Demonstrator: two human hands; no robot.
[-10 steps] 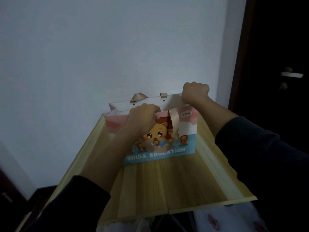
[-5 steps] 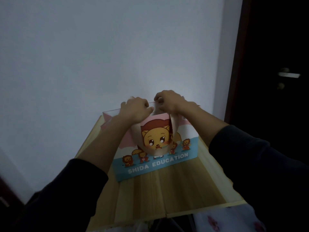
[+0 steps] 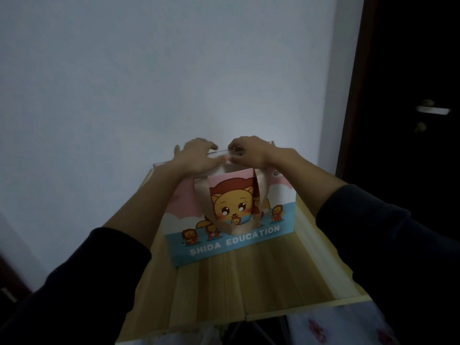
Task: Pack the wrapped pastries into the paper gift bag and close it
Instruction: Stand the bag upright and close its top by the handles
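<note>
— Paper gift bag (image 3: 231,235), that's what you're looking at; it stands upright on the wooden table (image 3: 249,282), toward the far end by the wall (image 3: 174,70), with the cartoon lion and "SHIDA EDUCATION" facing this way.

— And the hands, where are they on it?

— Both at the top rim, right above the middle of the bag. The left hand (image 3: 196,158) lies flat over the mouth, fingers spread and reaching past the far edge, thumb pressing toward the centre. It's not curled round anything, more pushing down on the paper.

— The other one?

— The right hand (image 3: 249,151) is bunched up beside it, nearly touching the left thumb, fingertips pinched together on the top edge of the bag. So the bag hangs directly under both hands, its body below their wrists.

— Handle?

— A beige ribbon handle (image 3: 231,227) droops loose down the front panel, across the picture; nobody holds it.

— Any pastries showing?

— I can't tell what's inside; the hands cover the opening. Dark sleeves (image 3: 373,232) run back on both sides, and a dark door (image 3: 410,120) with a metal handle stands off to the right.
</note>
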